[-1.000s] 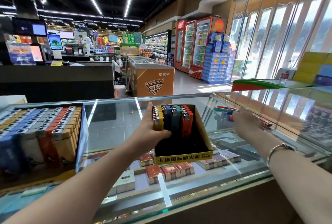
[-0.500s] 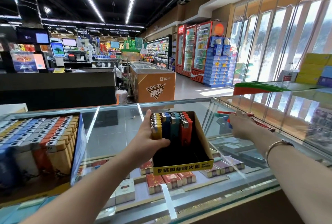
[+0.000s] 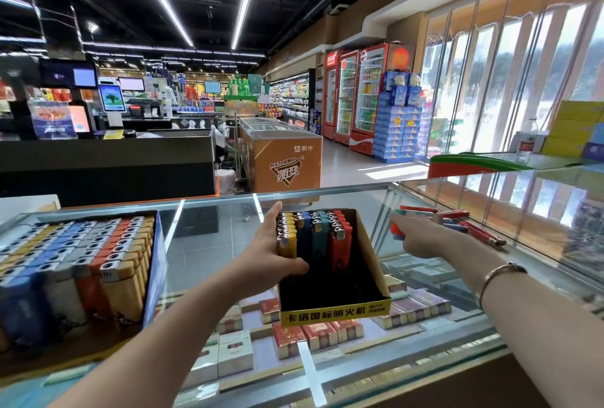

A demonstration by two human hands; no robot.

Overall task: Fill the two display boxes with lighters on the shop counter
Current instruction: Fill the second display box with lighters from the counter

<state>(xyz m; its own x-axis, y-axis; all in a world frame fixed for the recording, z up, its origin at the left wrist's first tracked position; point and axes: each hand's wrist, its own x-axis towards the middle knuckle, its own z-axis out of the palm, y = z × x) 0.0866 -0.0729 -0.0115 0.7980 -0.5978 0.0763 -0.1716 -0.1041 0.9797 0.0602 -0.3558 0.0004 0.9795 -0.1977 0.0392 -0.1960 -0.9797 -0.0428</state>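
Observation:
A black display box with a yellow front (image 3: 333, 313) stands on the glass counter (image 3: 202, 244), partly filled at its far end with upright yellow, blue, teal and red lighters (image 3: 322, 237). My left hand (image 3: 268, 254) grips that stack from the left, thumb across its front. My right hand (image 3: 421, 241) is just right of the box, closed on an orange-red lighter (image 3: 396, 231). Loose lighters (image 3: 470, 228) lie on the glass beyond it. A second, blue display box (image 3: 153, 263) at the left is packed with lighters.
Cigarette packs (image 3: 320, 335) lie under the glass. A raised glass shelf (image 3: 539, 211) borders the counter on the right. Beyond the counter are a dark checkout desk (image 3: 108, 162), an orange freezer (image 3: 281, 162) and drink fridges (image 3: 356, 97).
My right hand has drawn back from the loose pile toward the box, with a lighter now showing in its fingers. My left hand stays on the stack. The view has shifted slightly.

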